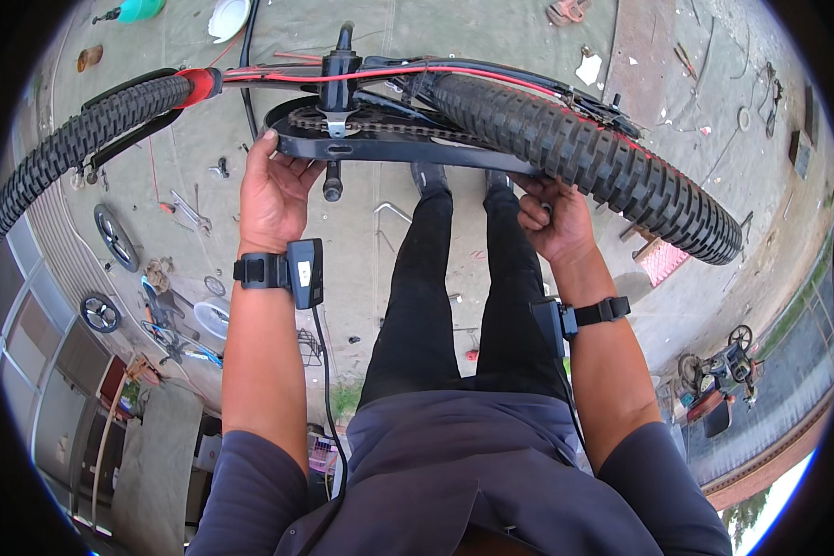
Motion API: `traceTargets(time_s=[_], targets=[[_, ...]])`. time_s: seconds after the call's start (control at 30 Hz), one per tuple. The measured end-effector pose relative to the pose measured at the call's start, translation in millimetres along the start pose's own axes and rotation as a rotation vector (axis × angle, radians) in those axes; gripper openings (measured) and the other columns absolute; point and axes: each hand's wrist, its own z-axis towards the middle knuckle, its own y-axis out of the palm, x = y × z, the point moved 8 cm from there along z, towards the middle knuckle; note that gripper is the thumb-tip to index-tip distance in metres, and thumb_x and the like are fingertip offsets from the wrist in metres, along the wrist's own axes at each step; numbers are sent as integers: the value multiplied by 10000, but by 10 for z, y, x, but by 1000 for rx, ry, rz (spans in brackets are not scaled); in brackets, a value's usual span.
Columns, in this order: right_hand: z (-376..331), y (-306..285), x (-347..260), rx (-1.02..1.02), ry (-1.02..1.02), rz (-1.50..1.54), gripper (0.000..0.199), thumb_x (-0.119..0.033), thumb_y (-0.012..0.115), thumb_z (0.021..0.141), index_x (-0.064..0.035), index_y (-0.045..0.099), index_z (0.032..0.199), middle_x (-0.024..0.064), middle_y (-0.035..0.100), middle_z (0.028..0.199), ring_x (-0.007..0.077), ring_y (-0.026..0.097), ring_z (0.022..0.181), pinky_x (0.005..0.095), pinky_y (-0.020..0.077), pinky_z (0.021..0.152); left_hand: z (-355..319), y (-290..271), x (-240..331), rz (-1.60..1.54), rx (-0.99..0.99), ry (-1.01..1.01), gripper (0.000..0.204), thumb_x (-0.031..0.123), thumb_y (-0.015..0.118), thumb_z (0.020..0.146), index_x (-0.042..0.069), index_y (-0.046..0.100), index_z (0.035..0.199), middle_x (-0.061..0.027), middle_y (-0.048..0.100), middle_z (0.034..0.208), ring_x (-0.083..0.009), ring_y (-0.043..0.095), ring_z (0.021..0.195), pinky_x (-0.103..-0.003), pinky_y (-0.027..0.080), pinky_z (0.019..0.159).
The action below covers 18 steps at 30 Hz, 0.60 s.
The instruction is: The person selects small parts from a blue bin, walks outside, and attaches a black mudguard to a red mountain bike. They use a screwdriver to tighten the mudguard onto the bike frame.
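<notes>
Along the near side of the bike (pixel 341 85), two hands at a black chain cover (pixel 389 149).
The cover runs beside the bike's chain (pixel 372 127), its right end by the bike's thick right tyre (pixel 588 156). The left hand (pixel 276 199) grasps its left end, thumb up top; the right hand (pixel 562 221) has fingers curled at the other end, but how firmly they grip I cannot tell. A loose wheel (pixel 100 313) lies left of the bike, well apart.
</notes>
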Motion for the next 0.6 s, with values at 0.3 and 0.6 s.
traceTargets(time_s=[0.3,0.6], targets=[[9,-4,-26,57,-6,-81,340,-447,599,950,-109,570,964,168,658,1160,87,344,495,234,283,454,-14,-130,-111,-46,-12,-27,485,484,548,975,108,576,1280,-103,634,1237,-248,583,1149,-441,394,1042],[23,83,-99,103,15,-203,549,-571,587,930,-36,593,1055,52,652,951,81,297,457,235,232,428,-680,-598,-756,-92,106,-85,702,447,555,988,78,267,1510,-252,571,1295,-342,579,1197,-446,452,993]])
